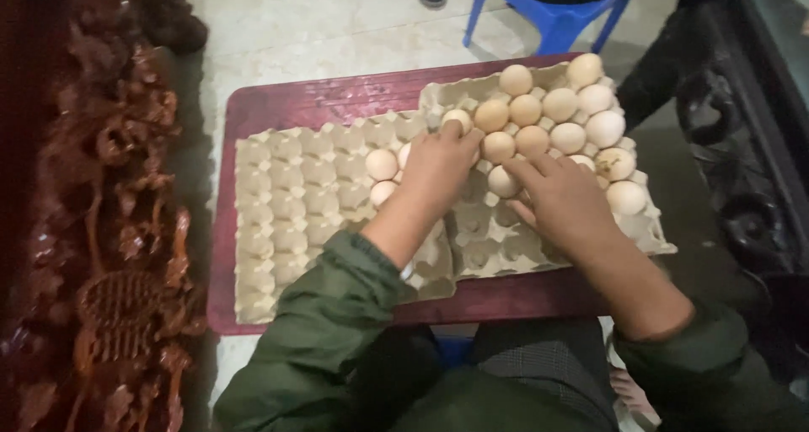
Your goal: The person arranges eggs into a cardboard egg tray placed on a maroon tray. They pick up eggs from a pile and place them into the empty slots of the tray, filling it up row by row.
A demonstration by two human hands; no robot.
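Eggs (pixel 548 116) sit in right pulp tray (pixel 649 230), few in left tray (pixel 278 221); light, brittle, smooth, so cup w/ fingertips round sides. Left hand (pixel 438 166) curled on one egg, right hand (pixel 560 196) fingers together at another
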